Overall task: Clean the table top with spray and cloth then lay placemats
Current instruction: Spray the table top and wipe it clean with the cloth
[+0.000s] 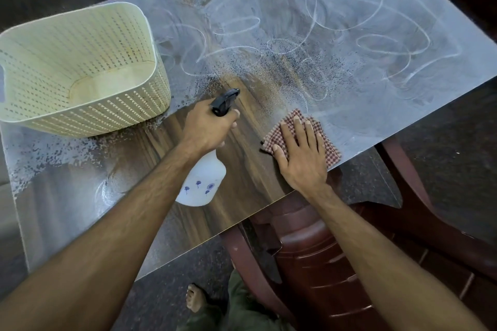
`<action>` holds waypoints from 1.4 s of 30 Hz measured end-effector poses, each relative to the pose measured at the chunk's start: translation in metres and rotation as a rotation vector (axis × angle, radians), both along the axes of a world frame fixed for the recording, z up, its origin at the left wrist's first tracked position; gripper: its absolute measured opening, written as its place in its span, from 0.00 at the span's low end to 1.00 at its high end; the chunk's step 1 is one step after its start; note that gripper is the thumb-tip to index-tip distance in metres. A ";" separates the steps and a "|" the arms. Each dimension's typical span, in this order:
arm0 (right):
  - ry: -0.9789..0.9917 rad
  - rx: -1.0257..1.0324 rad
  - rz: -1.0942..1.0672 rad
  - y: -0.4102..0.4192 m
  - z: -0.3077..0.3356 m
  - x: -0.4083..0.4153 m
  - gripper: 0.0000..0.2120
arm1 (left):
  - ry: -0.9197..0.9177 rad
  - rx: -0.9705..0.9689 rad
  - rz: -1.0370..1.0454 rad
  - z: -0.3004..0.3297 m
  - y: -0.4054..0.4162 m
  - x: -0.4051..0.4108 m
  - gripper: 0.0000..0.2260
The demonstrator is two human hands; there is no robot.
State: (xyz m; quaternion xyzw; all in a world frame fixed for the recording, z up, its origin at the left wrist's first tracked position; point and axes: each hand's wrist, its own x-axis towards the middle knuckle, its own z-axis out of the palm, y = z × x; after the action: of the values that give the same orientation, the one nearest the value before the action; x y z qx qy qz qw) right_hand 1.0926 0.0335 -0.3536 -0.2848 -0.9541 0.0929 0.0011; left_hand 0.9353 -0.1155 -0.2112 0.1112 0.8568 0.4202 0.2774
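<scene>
My left hand [208,126] grips the neck of a white spray bottle [203,183] with a black trigger head, held above the wooden table top [242,174] near its front edge. The nozzle points toward the table's middle. My right hand [301,153] lies flat, fingers straight, pressing a red-and-white checked cloth [332,152] onto the table close to its right front edge. Most of the table top is coated in pale dust with looping chalk-like scribbles [309,24]. Droplet specks dot the area just ahead of the nozzle. A wiped brown patch lies between my hands.
A cream perforated plastic basket [80,67] stands on the table's left side, with nothing visible inside. Dark red plastic chairs [336,250] stand under and beside the table's front right edge. Another chair sits at the far side. A bare foot [195,297] shows on the floor below.
</scene>
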 end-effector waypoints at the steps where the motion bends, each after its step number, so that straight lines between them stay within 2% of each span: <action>1: -0.017 -0.001 -0.002 0.005 0.001 0.001 0.30 | -0.010 0.008 0.023 -0.001 -0.005 -0.002 0.08; 8: -0.078 -0.066 -0.095 0.052 0.004 -0.073 0.33 | -0.007 0.067 0.095 -0.012 -0.029 -0.010 0.06; 12: -0.077 -0.050 0.104 0.000 0.005 -0.087 0.32 | 0.008 0.079 0.120 -0.010 -0.035 -0.012 0.04; 15: -0.043 -0.062 0.287 -0.042 0.009 -0.050 0.30 | 0.020 0.075 0.133 -0.006 -0.038 -0.015 0.08; 17: -0.052 -0.067 0.320 -0.040 0.011 -0.024 0.30 | 0.013 0.073 0.150 -0.004 -0.041 -0.017 0.08; 20: -0.110 -0.030 0.206 0.003 0.012 -0.026 0.30 | 0.004 0.091 0.164 -0.005 -0.048 -0.022 0.06; 23: -0.114 -0.048 0.016 0.053 0.011 -0.071 0.32 | 0.004 0.086 0.171 -0.008 -0.055 -0.025 0.07; 26: -0.097 -0.060 -0.025 0.065 0.013 -0.126 0.33 | 0.010 0.084 0.169 -0.011 -0.060 -0.026 0.07; 30: -0.118 -0.062 0.207 0.005 0.015 -0.160 0.32 | 0.026 0.079 0.173 -0.011 -0.063 -0.030 0.07; 33: -0.083 -0.061 0.402 -0.048 0.016 -0.132 0.31 | 0.031 0.071 0.173 -0.009 -0.063 -0.033 0.08; 36: -0.077 -0.082 0.471 -0.051 0.014 -0.089 0.29 | 0.010 0.082 0.171 -0.008 -0.066 -0.037 0.08; 39: -0.136 -0.042 0.337 -0.007 0.012 -0.087 0.30 | -0.017 0.096 0.138 -0.011 -0.071 -0.039 0.07; 42: -0.124 -0.035 0.152 0.036 0.010 -0.135 0.32 | -0.039 0.093 0.101 -0.014 -0.075 -0.037 0.06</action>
State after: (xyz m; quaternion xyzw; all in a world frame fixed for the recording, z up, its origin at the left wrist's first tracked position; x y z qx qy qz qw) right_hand 0.9572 0.0691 -0.3431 -0.2170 -0.9693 0.0917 -0.0702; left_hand 0.8979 -0.1903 -0.2252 0.0723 0.8353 0.4752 0.2668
